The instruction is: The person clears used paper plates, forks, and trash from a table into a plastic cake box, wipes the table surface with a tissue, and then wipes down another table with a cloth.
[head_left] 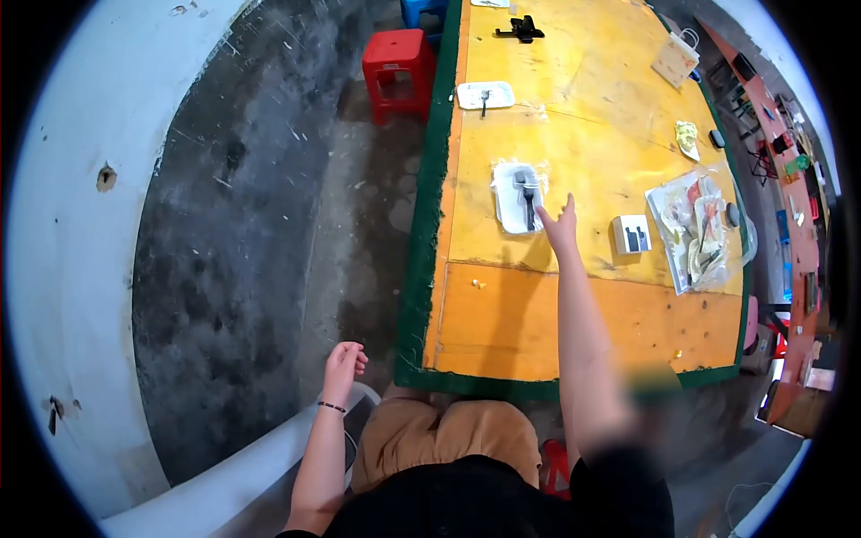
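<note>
Scuffed yellow tabletop [592, 117] bears a shallow white tray [508, 208]; right grip [561, 231] splayed beside it, left grip [342, 365] slack, released.

Smooth white plastic-looking tray [508, 211], glossy wooden tabletop [592, 143], smooth red plastic stool [400, 54].

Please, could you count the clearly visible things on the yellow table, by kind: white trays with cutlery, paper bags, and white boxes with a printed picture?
White trays with cutlery: 2
Paper bag: 1
White box with printed picture: 1
Total: 4
</note>
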Demonstrator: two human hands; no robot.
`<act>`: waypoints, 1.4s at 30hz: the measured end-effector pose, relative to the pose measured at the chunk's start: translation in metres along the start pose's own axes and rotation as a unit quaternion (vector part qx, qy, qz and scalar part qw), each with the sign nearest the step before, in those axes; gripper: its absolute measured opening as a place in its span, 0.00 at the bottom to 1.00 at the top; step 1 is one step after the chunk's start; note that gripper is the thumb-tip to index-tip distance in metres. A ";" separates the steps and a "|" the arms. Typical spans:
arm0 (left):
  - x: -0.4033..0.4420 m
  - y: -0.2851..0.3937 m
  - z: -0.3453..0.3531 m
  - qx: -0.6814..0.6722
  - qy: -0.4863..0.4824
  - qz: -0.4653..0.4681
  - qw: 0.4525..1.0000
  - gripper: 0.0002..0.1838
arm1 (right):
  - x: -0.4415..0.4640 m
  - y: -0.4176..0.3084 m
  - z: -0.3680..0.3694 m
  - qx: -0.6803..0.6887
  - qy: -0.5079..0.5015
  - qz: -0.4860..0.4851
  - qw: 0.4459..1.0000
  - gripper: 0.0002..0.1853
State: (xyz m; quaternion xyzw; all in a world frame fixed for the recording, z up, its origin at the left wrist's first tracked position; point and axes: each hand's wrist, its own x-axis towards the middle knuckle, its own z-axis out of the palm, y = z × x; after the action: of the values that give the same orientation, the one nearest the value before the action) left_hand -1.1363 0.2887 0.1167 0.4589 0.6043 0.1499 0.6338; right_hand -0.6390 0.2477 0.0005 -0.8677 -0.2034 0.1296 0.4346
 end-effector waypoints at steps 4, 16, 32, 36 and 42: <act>0.046 0.015 -0.033 0.023 -0.003 -0.015 1.000 0.13 | -0.041 -0.017 0.014 -0.046 0.067 -0.034 0.996 0.37; 0.258 0.175 -0.130 0.059 -0.196 0.018 0.979 0.18 | -0.117 -0.161 0.219 -0.382 -0.106 0.048 0.917 0.42; 0.381 0.268 -0.091 0.093 -0.301 0.045 0.948 0.10 | -0.065 -0.204 0.246 -0.430 -0.265 0.235 0.830 0.57; 0.406 0.315 -0.042 0.119 -0.351 0.061 0.927 0.10 | -0.068 -0.204 0.242 -0.414 -0.245 0.218 0.849 0.58; 0.500 0.375 0.009 0.185 -0.312 0.065 0.929 0.10 | -0.046 -0.209 0.236 -0.384 -0.251 0.247 0.854 0.53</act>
State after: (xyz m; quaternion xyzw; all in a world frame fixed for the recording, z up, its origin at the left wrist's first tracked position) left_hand -0.8793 0.8581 0.0874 0.6299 0.3619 -0.0750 0.6831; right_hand -0.8245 0.5047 0.0322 -0.9250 -0.1180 0.3582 -0.0451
